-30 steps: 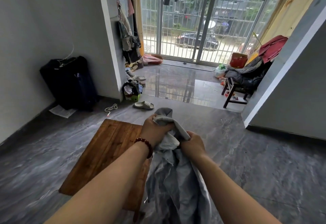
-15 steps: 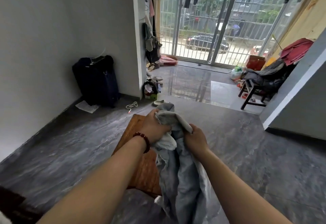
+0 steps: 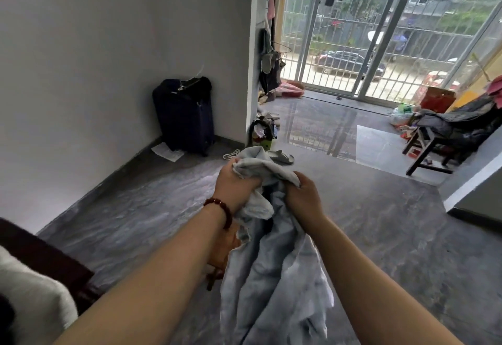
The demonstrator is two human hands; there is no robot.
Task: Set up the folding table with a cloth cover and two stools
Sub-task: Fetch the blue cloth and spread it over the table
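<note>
Now my left hand (image 3: 235,187) and right hand (image 3: 303,195), close together, each clamp the bunched grey cloth (image 3: 271,276), which hangs lengthwise downward; a sliver of wooden tabletop (image 3: 223,248) shows under my left wrist, nearer that hand.

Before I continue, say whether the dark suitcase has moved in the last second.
No. The dark suitcase still stands against the white wall beside the paper sheet; only the camera swung left.

Residential room: dark suitcase (image 3: 184,116) against the wall, clothing hung beside the barred balcony door (image 3: 380,32).
</note>
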